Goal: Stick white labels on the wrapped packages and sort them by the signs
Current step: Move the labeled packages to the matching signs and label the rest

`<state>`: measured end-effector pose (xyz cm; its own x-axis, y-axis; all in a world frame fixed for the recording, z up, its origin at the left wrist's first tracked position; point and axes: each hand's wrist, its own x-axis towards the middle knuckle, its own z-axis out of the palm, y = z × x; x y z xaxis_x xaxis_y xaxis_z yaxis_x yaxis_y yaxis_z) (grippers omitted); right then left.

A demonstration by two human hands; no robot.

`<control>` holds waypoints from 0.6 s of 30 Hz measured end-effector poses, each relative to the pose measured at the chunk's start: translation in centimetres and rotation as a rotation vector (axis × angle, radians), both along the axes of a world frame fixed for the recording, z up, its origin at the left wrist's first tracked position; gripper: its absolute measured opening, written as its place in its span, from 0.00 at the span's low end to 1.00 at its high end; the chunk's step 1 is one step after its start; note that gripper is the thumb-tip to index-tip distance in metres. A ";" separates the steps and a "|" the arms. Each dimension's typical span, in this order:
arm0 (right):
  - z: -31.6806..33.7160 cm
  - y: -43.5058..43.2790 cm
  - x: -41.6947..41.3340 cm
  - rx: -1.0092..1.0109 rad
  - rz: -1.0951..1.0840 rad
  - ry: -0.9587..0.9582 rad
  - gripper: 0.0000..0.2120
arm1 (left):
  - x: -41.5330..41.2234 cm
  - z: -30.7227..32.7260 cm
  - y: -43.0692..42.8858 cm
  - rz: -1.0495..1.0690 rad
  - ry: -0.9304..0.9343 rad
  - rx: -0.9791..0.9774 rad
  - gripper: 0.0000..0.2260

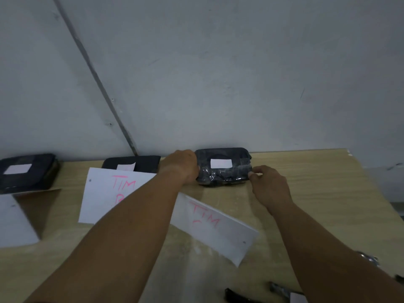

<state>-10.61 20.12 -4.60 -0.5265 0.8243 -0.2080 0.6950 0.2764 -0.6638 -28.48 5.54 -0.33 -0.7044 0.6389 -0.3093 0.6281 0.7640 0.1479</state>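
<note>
A black wrapped package (225,173) with a white label (220,163) on top rests on the wooden table against the wall. My left hand (182,166) grips its left end, and my right hand (270,184) pinches its right front corner. Just in front of it lies a white paper sign (220,228) with pink letters. A second sign (105,193) lies to the left, partly under my left forearm. Behind that sign sits another labelled black package (133,164). A third labelled package (26,171) is at the far left.
A blank-looking white sheet (15,221) lies at the left edge. Dark items (284,291) show at the bottom right near the table's front. The table's right edge (376,193) slants away, and the grey wall stands right behind the packages.
</note>
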 end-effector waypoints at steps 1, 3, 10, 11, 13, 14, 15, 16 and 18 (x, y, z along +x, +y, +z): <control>0.5 -0.3 0.3 0.021 0.013 -0.009 0.10 | 0.2 0.4 -0.4 -0.007 0.012 0.008 0.13; 1.3 -0.9 0.9 0.018 0.042 0.003 0.10 | 0.8 1.3 -1.4 -0.018 0.010 0.040 0.15; 3.8 -4.5 5.6 -0.008 0.073 0.098 0.11 | 4.3 3.4 -6.9 -0.065 0.195 0.470 0.14; 3.9 -5.1 6.7 -0.003 0.063 0.095 0.11 | 5.3 3.3 -7.7 -0.084 0.306 0.631 0.13; 3.8 -6.5 9.2 0.003 0.032 0.085 0.10 | 8.1 2.7 -9.1 -0.120 0.495 0.888 0.10; 3.7 -7.3 10.4 0.003 0.016 0.075 0.10 | 9.7 2.1 -9.7 -0.145 0.519 0.949 0.09; 3.6 -8.1 11.5 0.002 -0.005 0.062 0.10 | 11.4 1.4 -10.1 -0.201 0.498 0.971 0.09; 3.6 -9.2 12.9 -0.002 -0.031 0.052 0.10 | 13.1 0.7 -10.6 -0.273 0.448 0.969 0.09; 3.5 -11.0 14.9 0.001 -0.059 0.036 0.10 | 15.9 -0.8 -11.3 -0.380 0.349 0.935 0.10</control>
